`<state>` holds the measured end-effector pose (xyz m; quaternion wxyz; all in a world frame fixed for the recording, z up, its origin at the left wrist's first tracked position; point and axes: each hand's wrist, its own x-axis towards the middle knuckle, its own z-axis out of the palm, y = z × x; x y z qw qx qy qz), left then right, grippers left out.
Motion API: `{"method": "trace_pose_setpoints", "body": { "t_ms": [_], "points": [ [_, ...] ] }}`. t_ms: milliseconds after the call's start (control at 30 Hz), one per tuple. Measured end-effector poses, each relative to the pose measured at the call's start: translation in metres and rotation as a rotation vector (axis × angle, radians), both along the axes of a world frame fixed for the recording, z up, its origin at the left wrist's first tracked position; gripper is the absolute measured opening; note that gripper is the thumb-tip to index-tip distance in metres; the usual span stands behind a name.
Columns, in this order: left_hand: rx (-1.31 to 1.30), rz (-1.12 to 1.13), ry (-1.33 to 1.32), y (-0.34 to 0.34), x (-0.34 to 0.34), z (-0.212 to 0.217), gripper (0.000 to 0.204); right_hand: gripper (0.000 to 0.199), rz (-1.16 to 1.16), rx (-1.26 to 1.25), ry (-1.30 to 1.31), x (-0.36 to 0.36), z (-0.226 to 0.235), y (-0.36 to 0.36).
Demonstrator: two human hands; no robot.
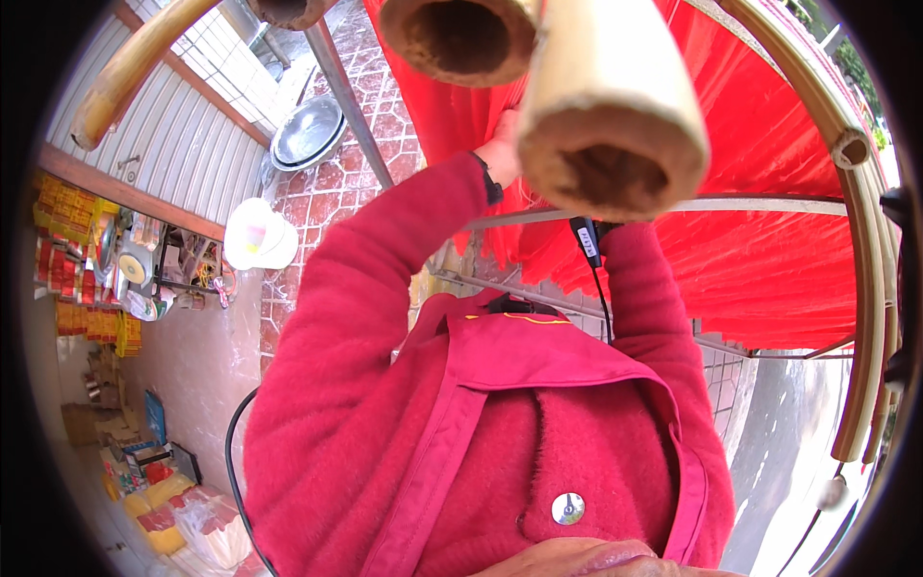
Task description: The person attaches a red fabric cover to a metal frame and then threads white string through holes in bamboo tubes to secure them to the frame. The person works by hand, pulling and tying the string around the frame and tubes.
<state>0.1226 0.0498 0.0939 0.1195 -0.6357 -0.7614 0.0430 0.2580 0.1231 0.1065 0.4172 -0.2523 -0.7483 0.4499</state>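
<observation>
Both my arms, in fuzzy red sleeves, reach up toward a rack of thick bamboo poles. My left hand [502, 149] is raised beside the cut end of a big hollow bamboo pole [615, 115], and only its back and wrist show. That pole hides my right hand; just the right sleeve [646, 288] is visible below it. A second hollow pole end [460, 38] sits above my left hand. Red sheets [769, 221] hang behind the poles, over a thin metal bar [731, 205]. A small black device on a cord [586, 240] dangles by my right wrist.
A curved bamboo frame [860, 221] runs down the right side. A metal basin [308, 130] and a white bucket [258, 236] stand on the red tiled floor [332, 197]. Shelves of yellow and red packets [87, 260] line the left wall. A black cable [234, 452] hangs by my left side.
</observation>
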Motion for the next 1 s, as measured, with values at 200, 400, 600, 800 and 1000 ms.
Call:
{"method": "trace_pose_setpoints", "body": {
  "t_ms": [200,400,600,800,1000],
  "points": [
    [-0.076,0.081,0.081,-0.005,-0.002,0.006,0.034,0.073,-0.041,0.123,0.01,-0.001,-0.007,0.005],
    [0.041,-0.003,0.099,-0.015,0.001,0.001,0.047,0.072,-0.028,0.132,-0.073,-0.003,-0.023,0.015],
    [-0.093,-0.005,0.088,0.001,0.015,-0.028,0.045,0.071,-0.031,0.224,-0.204,0.0,-0.017,0.012],
    [-0.278,0.061,0.071,0.011,0.029,-0.042,0.042,0.07,0.043,0.02,-0.04,0.0,-0.017,0.008],
    [-0.441,-0.005,0.207,-0.002,0.007,-0.033,0.032,0.071,-0.07,0.168,-0.003,-0.009,-0.029,0.019]
  ]
}}
